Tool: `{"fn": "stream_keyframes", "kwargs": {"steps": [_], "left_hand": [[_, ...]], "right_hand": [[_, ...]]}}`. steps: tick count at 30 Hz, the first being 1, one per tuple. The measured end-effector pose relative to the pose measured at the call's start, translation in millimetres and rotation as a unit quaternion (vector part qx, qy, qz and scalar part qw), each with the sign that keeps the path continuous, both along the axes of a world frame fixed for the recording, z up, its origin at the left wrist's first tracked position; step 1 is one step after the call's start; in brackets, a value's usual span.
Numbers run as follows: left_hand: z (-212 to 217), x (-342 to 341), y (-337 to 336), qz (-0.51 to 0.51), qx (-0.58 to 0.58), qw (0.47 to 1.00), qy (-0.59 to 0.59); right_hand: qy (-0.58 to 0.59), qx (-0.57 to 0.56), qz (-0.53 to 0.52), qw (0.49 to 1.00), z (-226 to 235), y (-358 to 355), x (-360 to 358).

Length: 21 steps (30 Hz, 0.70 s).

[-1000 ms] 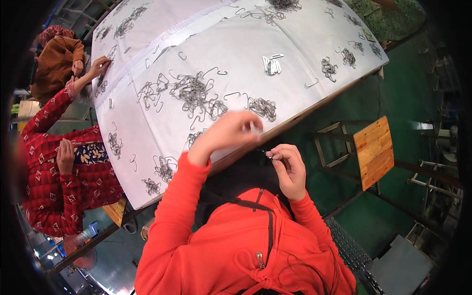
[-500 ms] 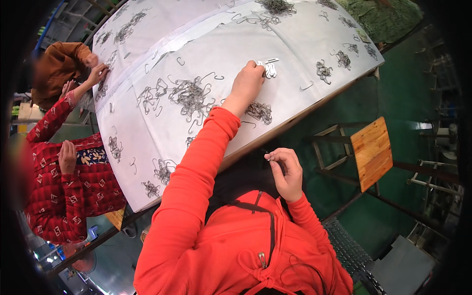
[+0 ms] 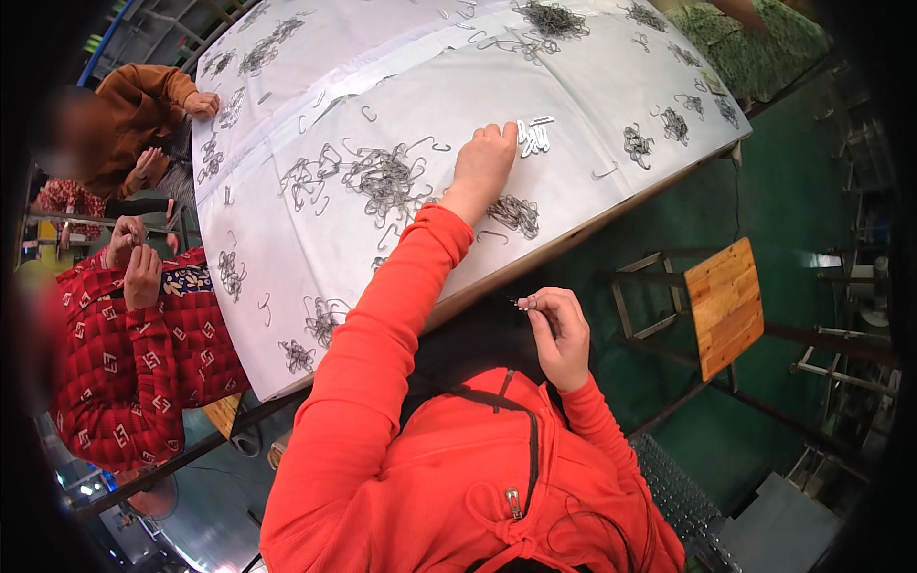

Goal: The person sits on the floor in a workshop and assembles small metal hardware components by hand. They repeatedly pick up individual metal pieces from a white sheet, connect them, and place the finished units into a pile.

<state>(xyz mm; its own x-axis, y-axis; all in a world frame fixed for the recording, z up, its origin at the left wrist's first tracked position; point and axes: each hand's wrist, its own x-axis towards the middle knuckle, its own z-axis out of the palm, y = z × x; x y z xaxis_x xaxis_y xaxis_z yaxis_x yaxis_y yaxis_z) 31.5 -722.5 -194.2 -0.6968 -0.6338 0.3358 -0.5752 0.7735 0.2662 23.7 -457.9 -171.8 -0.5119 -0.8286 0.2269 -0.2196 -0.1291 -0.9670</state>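
Note:
A table under a white cloth (image 3: 287, 315) carries several tangled piles of grey wire hooks; the biggest pile (image 3: 387, 177) lies in the middle. My left hand (image 3: 482, 162) is stretched out over the table. Its curled fingertips rest against a small neat stack of hooks (image 3: 535, 137), and whether they grip a hook is hidden. A smaller tangle (image 3: 516, 212) lies just beside my left wrist. My right hand (image 3: 559, 334) stays off the table near my chest, pinching a small wire hook (image 3: 522, 304) between thumb and fingers.
Two other people work along the table's left side, one in a red patterned jacket (image 3: 134, 353) and one in a brown jacket (image 3: 143, 105). A wooden-topped stool (image 3: 726, 306) stands on the green floor at my right. A metal grating (image 3: 673, 492) lies lower right.
My left hand has gone from the table's near edge out across the cloth to the neat stack of hooks. My right hand has hardly moved and still pinches its hook.

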Motion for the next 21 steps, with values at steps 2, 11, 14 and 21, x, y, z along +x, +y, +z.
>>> {"fn": "stream_keyframes", "kwargs": {"steps": [2,11,14,21], "left_hand": [[8.9,1.8,10.1,0.014,0.081,0.995,0.065],[48.3,95.9,119.8,-0.07,0.663,0.693,0.276],[44.8,108.4,137.1,-0.037,0.675,0.674,0.297],[45.1,117.8,150.7,-0.026,0.662,0.668,0.339]], "right_hand": [[0.002,-0.001,-0.003,1.0,0.2,0.1,-1.8],[0.032,-0.003,-0.023,0.999,6.4,-8.4,-0.5],[0.078,0.009,-0.014,0.997,14.1,-10.9,-1.9],[0.114,0.026,0.0,0.993,16.2,-12.3,0.9]]}}
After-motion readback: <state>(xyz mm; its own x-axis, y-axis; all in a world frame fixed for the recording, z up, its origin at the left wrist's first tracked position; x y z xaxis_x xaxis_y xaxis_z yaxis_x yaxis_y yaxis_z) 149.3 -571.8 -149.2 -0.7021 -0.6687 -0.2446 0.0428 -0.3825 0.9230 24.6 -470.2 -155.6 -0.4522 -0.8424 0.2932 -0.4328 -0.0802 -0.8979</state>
